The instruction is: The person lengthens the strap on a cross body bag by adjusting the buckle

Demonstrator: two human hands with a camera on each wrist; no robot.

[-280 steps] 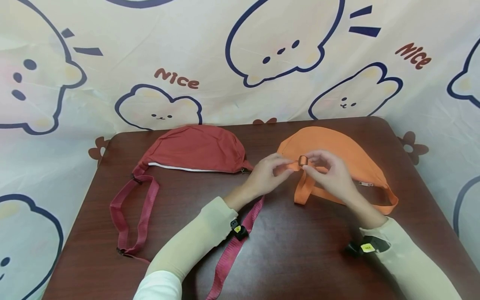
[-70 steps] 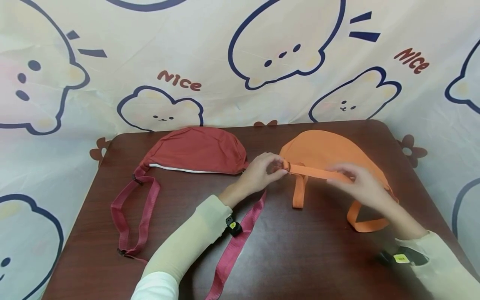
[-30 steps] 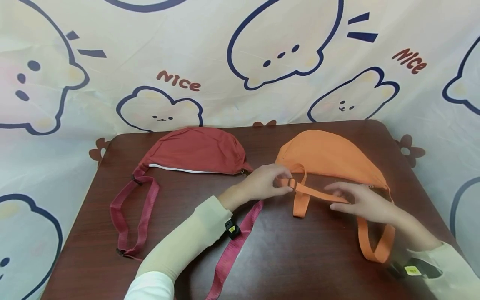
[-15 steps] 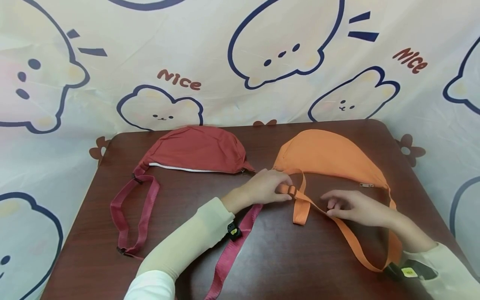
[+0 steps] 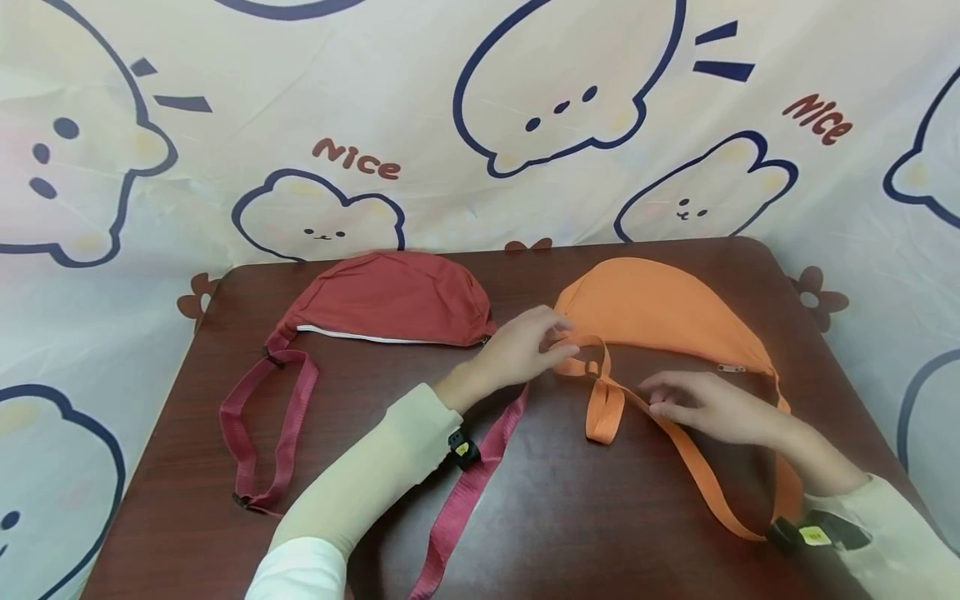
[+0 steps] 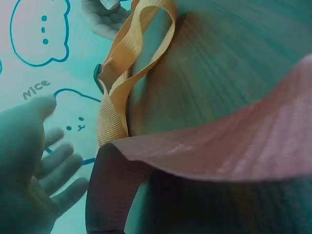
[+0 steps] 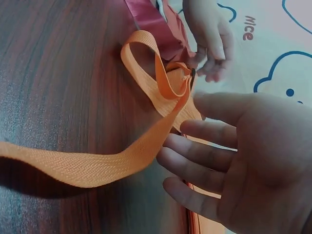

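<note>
An orange waist bag (image 5: 652, 312) lies at the back right of the table, its strap (image 5: 701, 479) curving toward the front. My left hand (image 5: 517, 350) hovers by the bag's left end, above the strap's slider buckle (image 5: 592, 368). In the left wrist view its thumb and fingers (image 6: 61, 161) are spread with nothing between them. Beside the orange strap, my right hand (image 5: 712, 408) has loosely extended fingers. The right wrist view shows those fingers (image 7: 200, 148) close behind the strap; whether they touch it I cannot tell.
A red waist bag (image 5: 397, 300) lies at the back left. One part of its strap loops (image 5: 296, 417) on the left; another strap length (image 5: 472, 492) runs under my left forearm to the front. A patterned cloth (image 5: 480, 200) hangs behind the brown table (image 5: 600, 533).
Earlier both hands held the orange strap and pulled it taut. Now it lies slack toward the front. My left hand has let go of the slider end and moved slightly back.
</note>
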